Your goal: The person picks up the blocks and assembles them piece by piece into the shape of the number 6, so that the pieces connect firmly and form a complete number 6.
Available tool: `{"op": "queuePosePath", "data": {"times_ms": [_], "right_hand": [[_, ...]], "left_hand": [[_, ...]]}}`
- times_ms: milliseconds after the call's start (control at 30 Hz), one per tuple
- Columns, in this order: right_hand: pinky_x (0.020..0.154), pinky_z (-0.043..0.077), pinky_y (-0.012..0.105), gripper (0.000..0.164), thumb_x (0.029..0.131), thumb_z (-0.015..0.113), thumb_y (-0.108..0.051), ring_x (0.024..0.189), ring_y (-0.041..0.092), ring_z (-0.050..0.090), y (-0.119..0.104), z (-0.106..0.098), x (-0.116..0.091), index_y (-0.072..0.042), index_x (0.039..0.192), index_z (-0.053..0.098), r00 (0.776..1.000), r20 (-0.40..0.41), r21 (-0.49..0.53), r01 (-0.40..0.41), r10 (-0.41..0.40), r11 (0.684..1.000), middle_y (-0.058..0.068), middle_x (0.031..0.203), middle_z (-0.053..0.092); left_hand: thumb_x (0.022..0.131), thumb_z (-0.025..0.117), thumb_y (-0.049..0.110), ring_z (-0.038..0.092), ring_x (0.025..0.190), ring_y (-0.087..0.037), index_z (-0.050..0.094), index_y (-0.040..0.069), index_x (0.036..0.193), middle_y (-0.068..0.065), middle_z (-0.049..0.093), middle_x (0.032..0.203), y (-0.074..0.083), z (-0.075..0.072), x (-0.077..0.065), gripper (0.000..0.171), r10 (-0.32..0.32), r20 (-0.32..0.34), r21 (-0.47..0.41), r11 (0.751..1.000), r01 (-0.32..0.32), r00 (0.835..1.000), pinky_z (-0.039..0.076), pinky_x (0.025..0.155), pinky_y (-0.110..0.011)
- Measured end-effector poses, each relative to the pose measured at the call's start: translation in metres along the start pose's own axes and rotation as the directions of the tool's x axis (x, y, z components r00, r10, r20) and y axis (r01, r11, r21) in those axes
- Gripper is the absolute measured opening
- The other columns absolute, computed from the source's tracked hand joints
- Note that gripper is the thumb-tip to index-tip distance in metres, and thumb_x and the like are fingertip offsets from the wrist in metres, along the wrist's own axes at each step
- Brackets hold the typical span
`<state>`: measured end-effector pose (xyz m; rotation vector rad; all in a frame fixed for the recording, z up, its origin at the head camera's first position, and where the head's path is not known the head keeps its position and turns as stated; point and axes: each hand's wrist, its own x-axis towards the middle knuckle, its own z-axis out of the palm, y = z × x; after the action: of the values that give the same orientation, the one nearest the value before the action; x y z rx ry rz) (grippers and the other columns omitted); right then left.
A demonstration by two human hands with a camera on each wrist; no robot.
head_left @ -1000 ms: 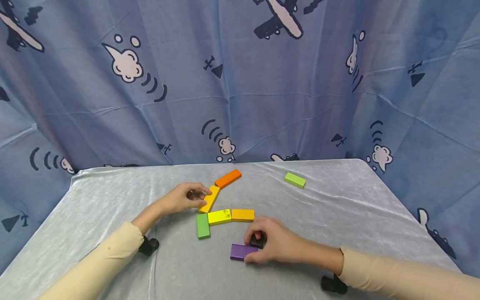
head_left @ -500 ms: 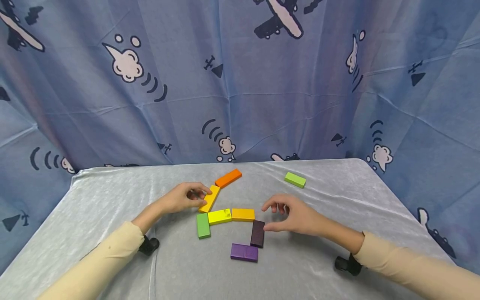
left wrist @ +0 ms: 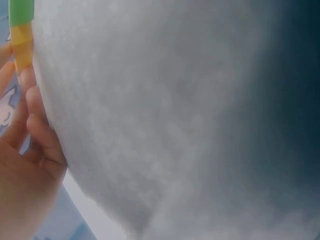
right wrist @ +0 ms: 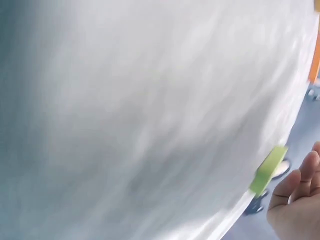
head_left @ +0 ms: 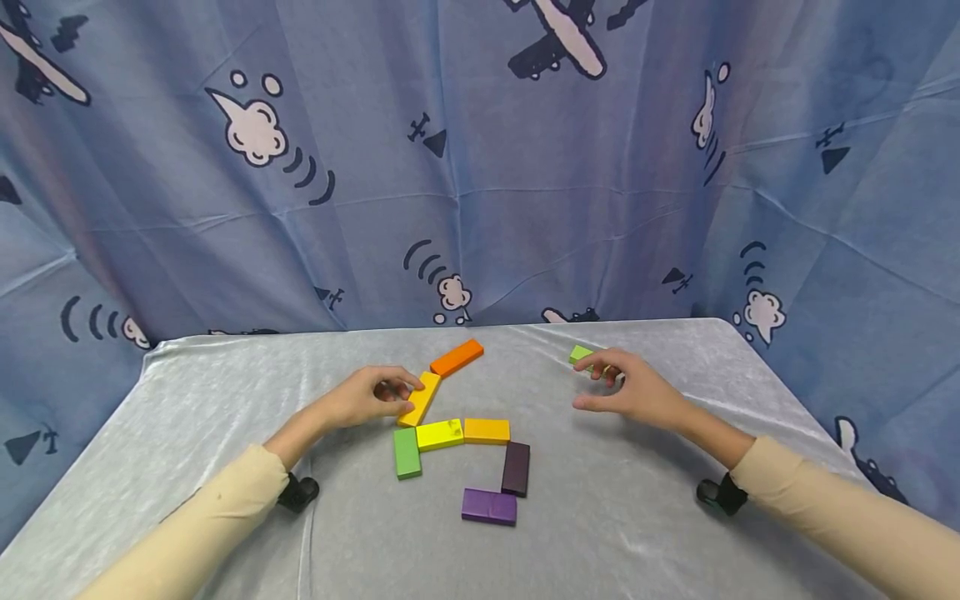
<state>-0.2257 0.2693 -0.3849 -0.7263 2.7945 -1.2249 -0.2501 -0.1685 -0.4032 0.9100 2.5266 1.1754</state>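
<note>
My left hand [head_left: 372,395] is at a yellow-orange block [head_left: 424,398] lying slanted on the table, its thumb and fingertips pinching the near side. In the left wrist view, the fingers [left wrist: 35,100] meet the end of this block, with a green block [left wrist: 21,11] beyond. My right hand [head_left: 637,390] hovers empty over the cloth, fingers bent loosely and thumb apart. Just beyond it lies a light green block [head_left: 581,353], partly covered by the fingers in the head view. The right wrist view shows that light green block [right wrist: 268,170] beside the fingertips.
An orange block [head_left: 457,358] touches the slanted block's far end. Nearer lie a green block [head_left: 407,453], a yellow block [head_left: 439,435], another yellow-orange block [head_left: 487,431], a dark brown block [head_left: 515,469] and a purple block [head_left: 489,507], end to end. A printed blue curtain [head_left: 525,208] hangs behind.
My right hand has let go of the blocks at the dark brown and purple corner and moved away and to the right, to the light green block. The left hand stays put.
</note>
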Motion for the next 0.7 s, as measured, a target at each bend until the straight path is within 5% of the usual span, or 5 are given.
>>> {"op": "queuePosePath", "data": {"times_ms": [700], "right_hand": [[0.072,0.045,0.034,0.06,0.082,0.088,-0.028,0.084,0.025,0.053,0.049,-0.026,0.024,0.001,0.129,0.065,0.989,-0.065,-0.054,-0.136,0.132,0.989,0.016,0.106,0.062]], "left_hand": [[0.094,0.074,0.008,0.06,0.085,-0.019,0.071,0.003,0.121,-0.003,0.067,0.098,0.002,-0.001,0.0,0.028,-0.002,0.005,-0.007,1.0,0.002,1.0,0.051,0.076,-0.033]]}}
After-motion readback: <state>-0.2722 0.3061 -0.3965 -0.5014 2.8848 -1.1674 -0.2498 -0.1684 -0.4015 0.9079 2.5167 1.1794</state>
